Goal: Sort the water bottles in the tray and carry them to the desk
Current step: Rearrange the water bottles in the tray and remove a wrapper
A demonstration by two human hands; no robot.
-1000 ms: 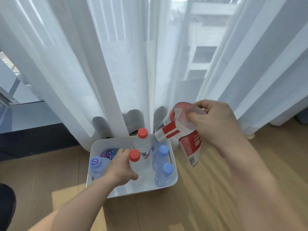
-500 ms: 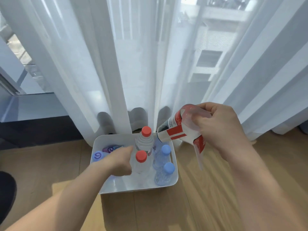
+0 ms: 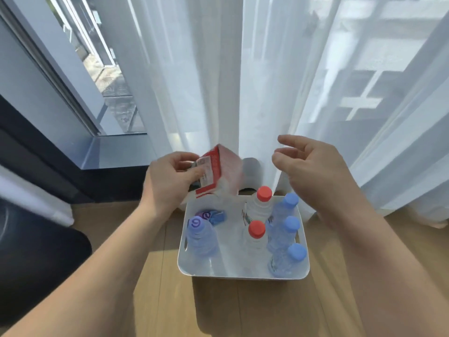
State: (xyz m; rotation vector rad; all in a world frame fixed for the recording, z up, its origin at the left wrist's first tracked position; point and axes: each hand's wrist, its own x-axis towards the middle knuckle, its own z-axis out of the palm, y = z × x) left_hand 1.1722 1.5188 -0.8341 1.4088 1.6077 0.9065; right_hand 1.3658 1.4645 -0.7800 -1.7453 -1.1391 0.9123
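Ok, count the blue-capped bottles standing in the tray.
3, in a line along the tray's right side: back, middle, front. A blue thing lying at back left may be another.

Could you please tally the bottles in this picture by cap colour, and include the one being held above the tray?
Red caps: 2
Light blue caps: 3
Purple caps: 2, one upright, one lying behind it
Held in the left hand, red-labelled bottle, cap hidden: 1
Total: 8, with 7 in the white tray
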